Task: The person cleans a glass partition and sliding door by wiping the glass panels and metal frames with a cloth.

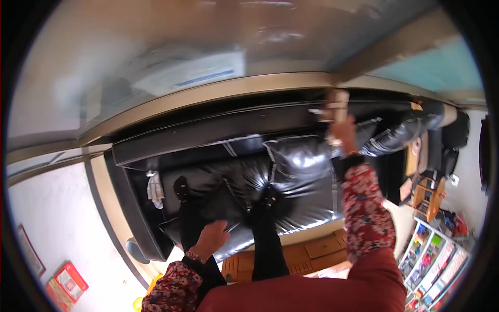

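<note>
My right hand (343, 133) is raised and stretched forward, its fingers closed around a pale tan and brown block-like object (338, 103). Motion blurs this object, so its exact kind does not show. It is up by the lower window frame (291, 80), above the backrest of the black leather sofa (208, 190); whether it touches the frame I cannot tell. My left hand (210, 239) hangs low in front of my leg, fingers loosely extended, holding nothing. I stand on the sofa seat in black footwear.
A crumpled whitish cloth (155, 190) lies by the sofa's left arm. Large glass panes (208, 41) rise ahead. Behind me are a wooden table (306, 252) and, at the right, a white shelf rack (434, 260) full of small items. A red-framed picture (71, 281) is at lower left.
</note>
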